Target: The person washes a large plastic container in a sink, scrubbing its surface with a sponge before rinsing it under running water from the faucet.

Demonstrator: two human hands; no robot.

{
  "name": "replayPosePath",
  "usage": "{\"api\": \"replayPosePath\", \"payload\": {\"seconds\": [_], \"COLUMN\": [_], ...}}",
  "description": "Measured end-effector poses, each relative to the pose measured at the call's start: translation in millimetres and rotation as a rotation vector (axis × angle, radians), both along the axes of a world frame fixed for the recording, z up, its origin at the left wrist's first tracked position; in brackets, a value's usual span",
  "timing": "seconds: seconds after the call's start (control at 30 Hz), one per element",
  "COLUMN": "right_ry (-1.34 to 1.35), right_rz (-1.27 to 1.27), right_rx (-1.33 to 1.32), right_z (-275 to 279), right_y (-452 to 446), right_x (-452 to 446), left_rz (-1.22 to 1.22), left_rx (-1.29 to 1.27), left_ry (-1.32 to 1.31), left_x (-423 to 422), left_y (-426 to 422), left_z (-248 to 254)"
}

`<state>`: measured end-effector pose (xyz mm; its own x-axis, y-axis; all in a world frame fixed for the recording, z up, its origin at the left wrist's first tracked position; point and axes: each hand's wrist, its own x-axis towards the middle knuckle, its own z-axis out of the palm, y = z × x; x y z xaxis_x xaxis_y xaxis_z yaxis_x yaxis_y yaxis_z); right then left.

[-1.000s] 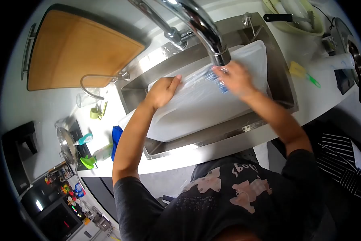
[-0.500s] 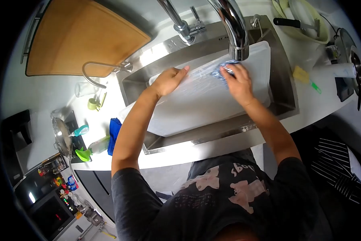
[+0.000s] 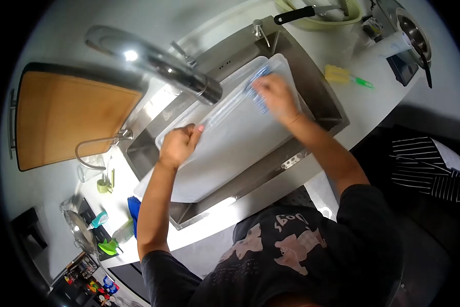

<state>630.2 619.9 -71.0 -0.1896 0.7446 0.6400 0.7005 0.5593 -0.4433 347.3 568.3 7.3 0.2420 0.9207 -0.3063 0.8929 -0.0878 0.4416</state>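
A large translucent white plastic tub stands tilted in the steel sink, its broad flat side towards me. My left hand is closed on the tub's upper edge at the left, thumb stretched along it. In my right hand, slightly smeared by motion, is a bunched blue-and-white cloth. It presses against the tub near its upper right end. The chrome faucet hangs over the tub's far edge, between my hands; no running water can be made out.
A wooden cutting board leans at the back left. On the right counter lie a yellow brush with a green handle and a pale green basin with a black-handled knife. Bottles and a blue cloth are at the left.
The view has turned and shifted, so the sink appears more slanted. My right hand and the cloth have moved along the tub's upper edge towards its far right corner. My left hand keeps its hold.
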Motion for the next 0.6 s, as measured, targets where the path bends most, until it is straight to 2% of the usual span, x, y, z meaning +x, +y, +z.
{"api": "replayPosePath", "payload": {"seconds": [0.07,0.1,0.17,0.2,0.23,0.3,0.37,0.4,0.47,0.53,0.6], "right_ry": [0.124,0.128,-0.151,0.096,0.292,0.395,-0.037,0.340,0.526,-0.045,-0.044], "right_rz": [0.295,0.288,0.335,0.274,-0.009,-0.082,-0.020,0.126,0.381,0.395,0.360], "right_rx": [-0.257,-0.252,0.043,-0.161,-0.704,-0.639,0.054,-0.477,-0.710,0.116,0.097], "right_z": [-7,-1,10,-6,23,-8,-13,-19,-5,12,6], "right_y": [-32,-32,-42,-28,-12,16,22,14,-26,-47,-39], "right_x": [-40,-40,-39,-25,-7,27,34,10,-45,-62,-48], "left_rz": [-0.011,-0.018,0.042,0.037,0.052,0.074,0.076,0.076,0.053,0.058,0.059], "left_rx": [0.102,0.106,0.057,0.052,0.045,0.033,-0.006,-0.003,0.041,0.017,0.014], "left_ry": [-0.045,-0.042,-0.057,-0.053,-0.064,-0.071,0.001,0.003,0.005,-0.006,0.000], "left_x": [1,3,2,0,-4,-6,-1,-1,2,0,-3], "left_y": [-8,-7,-13,-15,-14,-12,-8,-8,-6,-6,-10], "left_z": [-13,-14,-14,-16,-20,-18,-10,-10,-11,-11,-13]}}
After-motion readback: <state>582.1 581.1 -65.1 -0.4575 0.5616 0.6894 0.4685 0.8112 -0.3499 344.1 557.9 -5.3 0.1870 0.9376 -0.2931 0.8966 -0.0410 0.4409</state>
